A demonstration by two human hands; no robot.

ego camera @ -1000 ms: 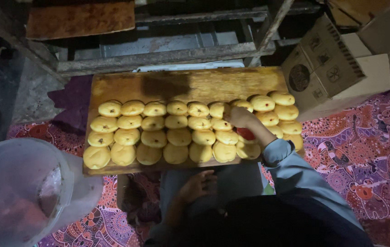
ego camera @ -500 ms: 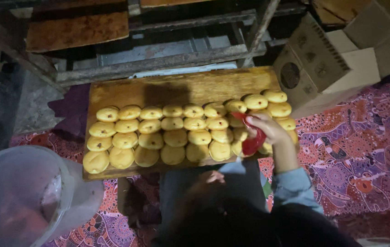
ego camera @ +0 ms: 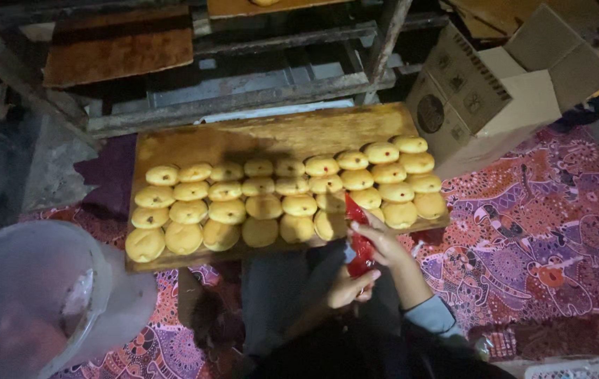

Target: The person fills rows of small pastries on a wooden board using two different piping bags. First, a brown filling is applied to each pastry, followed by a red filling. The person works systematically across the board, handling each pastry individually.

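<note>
Head view showed both hands closed around one red piping bag [ego camera: 358,242], held upright just past the near edge of the wooden board [ego camera: 243,144]. The right hand [ego camera: 383,237] pinched it near the tip, beside the buns; the left hand [ego camera: 347,286] squeezed the lower end. It looked soft, light and limp, probably slick plastic, best gripped at the twisted end and steadied near the nozzle. About thirty round yellow buns [ego camera: 264,206] lay on the board in four rows, several with a red dot; they looked tender and easily dented. One cardboard box [ego camera: 496,91] stood at the right, one pale plastic bucket [ego camera: 25,302] at the lower left.
</note>
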